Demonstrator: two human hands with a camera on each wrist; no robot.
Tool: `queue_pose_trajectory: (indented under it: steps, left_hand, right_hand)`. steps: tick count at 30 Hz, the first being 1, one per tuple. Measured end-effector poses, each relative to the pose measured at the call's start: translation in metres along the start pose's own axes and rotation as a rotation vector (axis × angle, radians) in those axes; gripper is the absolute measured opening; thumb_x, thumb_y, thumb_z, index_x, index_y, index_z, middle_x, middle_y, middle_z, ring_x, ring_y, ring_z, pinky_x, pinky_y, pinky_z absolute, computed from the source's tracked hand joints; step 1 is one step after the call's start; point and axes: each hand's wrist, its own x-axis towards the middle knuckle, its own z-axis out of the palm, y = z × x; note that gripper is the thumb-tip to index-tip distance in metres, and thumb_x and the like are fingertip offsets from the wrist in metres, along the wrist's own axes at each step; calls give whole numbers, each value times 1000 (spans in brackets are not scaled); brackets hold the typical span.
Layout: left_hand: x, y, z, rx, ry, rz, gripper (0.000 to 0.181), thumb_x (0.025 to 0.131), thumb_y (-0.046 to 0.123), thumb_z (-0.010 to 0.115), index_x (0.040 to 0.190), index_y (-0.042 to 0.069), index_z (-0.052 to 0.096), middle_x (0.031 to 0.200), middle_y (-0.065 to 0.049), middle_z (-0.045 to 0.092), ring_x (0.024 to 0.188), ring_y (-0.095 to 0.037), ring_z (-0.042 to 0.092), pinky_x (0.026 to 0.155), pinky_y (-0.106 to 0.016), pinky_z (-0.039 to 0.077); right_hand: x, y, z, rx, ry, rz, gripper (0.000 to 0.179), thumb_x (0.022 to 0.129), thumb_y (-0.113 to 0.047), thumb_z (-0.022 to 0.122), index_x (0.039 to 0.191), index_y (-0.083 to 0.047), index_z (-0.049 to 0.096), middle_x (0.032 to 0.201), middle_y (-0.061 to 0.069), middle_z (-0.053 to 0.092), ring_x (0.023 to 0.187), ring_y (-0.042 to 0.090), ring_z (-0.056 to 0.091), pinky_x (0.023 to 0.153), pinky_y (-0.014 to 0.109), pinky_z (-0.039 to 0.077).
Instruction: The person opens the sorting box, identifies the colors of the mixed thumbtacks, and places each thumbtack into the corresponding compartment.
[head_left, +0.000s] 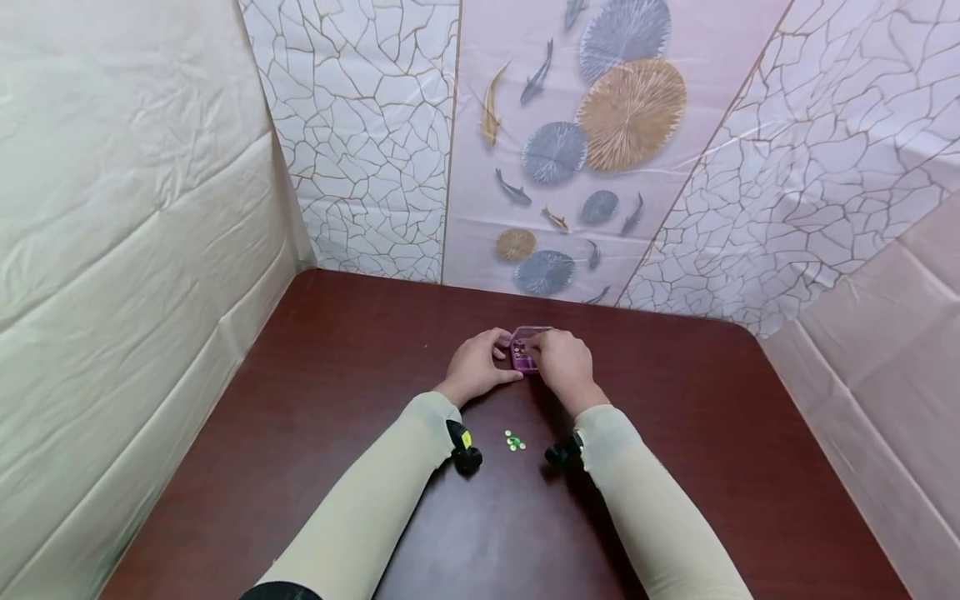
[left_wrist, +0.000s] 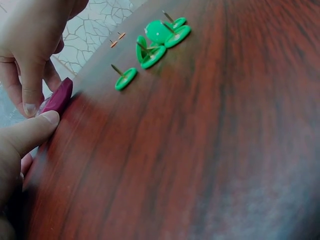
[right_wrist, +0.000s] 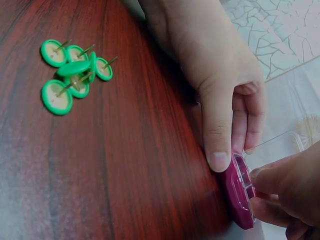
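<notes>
A small purple compartment box with a raised clear lid stands toward the back of the table. Its compartments hold small gold-coloured pieces in the head view. My left hand grips the box's left side, the thumb on the near edge and the fingers round the far side. Over the compartments is my right hand, thumb and fingertips reaching down into the box. Whether those fingertips pinch anything is hidden. Nearer me, between my forearms, several green thumbtacks lie in a loose cluster, most with points up.
Two tiny copper-coloured bits lie beyond the green tacks in the left wrist view. The dark red-brown table reaches to a patterned back wall, with pale cloth walls at both sides. Each wrist carries a black camera.
</notes>
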Motion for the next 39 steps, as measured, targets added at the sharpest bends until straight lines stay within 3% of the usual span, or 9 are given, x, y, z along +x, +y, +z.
queue_pose_trajectory:
  steps: [7, 13, 16, 19, 22, 25, 34, 39]
  left_hand:
    - [-4, 2, 4, -3, -9, 0, 71, 84, 43, 99, 142, 19, 65, 133, 6, 71, 106, -6, 70, 98, -33, 56]
    - [7, 8, 2, 13, -8, 27, 70, 85, 44, 98, 142, 19, 65, 133, 5, 71, 106, -6, 69, 96, -30, 56]
    - [11, 9, -2, 12, -1, 42, 70, 85, 43, 98, 142, 18, 64, 133, 4, 71, 107, -7, 69, 97, -31, 56]
    - [12, 7, -6, 15, 7, 35, 71, 86, 40, 98, 144, 17, 64, 136, 3, 71, 107, -8, 70, 98, -32, 56]
    - [12, 4, -9, 19, 6, 24, 72, 86, 39, 98, 146, 16, 63, 137, 3, 70, 108, -9, 71, 99, -34, 56]
    - [11, 2, -10, 22, 3, 23, 73, 87, 39, 97, 147, 16, 62, 137, 3, 70, 109, -9, 71, 100, -35, 55]
    - [9, -1, -7, 13, -1, 24, 74, 87, 40, 97, 148, 17, 62, 136, 4, 71, 108, -8, 70, 100, -36, 56]
    - [2, 2, -2, 14, -27, -8, 75, 88, 40, 96, 150, 17, 61, 139, 4, 69, 110, -9, 70, 99, -35, 56]
  right_hand:
    - [-7, 5, 2, 7, 5, 8, 15, 106, -26, 78, 114, -21, 89, 114, 11, 82, 92, 38, 78, 73, 58, 63]
    - [-12, 12, -22, 89, 32, 3, 16, 104, -25, 80, 115, -18, 88, 116, 12, 82, 98, 38, 78, 78, 60, 62]
    - [-21, 14, -37, 133, 4, -120, 11, 102, -22, 82, 110, -17, 88, 107, 7, 82, 94, 31, 78, 79, 56, 62]
    - [-34, 13, -44, 190, -97, -327, 6, 100, -19, 84, 104, -16, 89, 99, -2, 81, 93, 21, 77, 82, 49, 62]
    - [-48, 8, -42, 228, -221, -523, 4, 100, -18, 84, 101, -17, 88, 97, -10, 80, 94, 12, 76, 86, 41, 63]
    - [-59, 1, -36, 233, -291, -621, 3, 100, -18, 84, 101, -19, 87, 97, -13, 78, 93, 7, 74, 85, 36, 62]
    - [-74, -16, -24, 151, -261, -610, 6, 99, -23, 85, 95, -25, 82, 91, -16, 72, 84, 5, 68, 77, 38, 61]
    - [-82, -18, -18, 128, -264, -587, 13, 99, -20, 83, 90, -27, 77, 86, -17, 66, 76, 4, 62, 70, 36, 58]
